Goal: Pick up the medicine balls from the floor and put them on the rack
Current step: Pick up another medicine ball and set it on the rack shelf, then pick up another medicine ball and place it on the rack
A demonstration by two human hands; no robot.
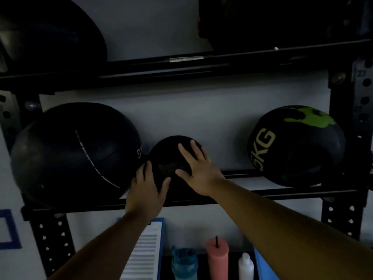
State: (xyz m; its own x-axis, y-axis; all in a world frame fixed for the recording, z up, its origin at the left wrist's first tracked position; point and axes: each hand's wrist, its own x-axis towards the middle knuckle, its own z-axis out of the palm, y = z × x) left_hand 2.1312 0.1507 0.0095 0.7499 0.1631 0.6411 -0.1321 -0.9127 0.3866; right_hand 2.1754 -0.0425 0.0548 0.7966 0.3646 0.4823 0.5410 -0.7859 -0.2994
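Observation:
A small black medicine ball [168,151] rests on the middle shelf of the black metal rack [282,192], between two bigger balls. My left hand [146,190] cups its lower left side. My right hand [198,170] lies flat across its right front with the fingers spread. A large black stitched ball [70,152] touches it on the left. A black ball [296,146] marked 5KG with a green splash sits apart at the right end of the shelf.
The upper shelf [141,67] carries two more dark balls [46,31], [282,21]. Below the rack stand a clipboard with paper [145,251], a teal bottle [184,263], a pink bottle [217,257] and a small white bottle [245,266]. Perforated black uprights [359,93] frame the sides.

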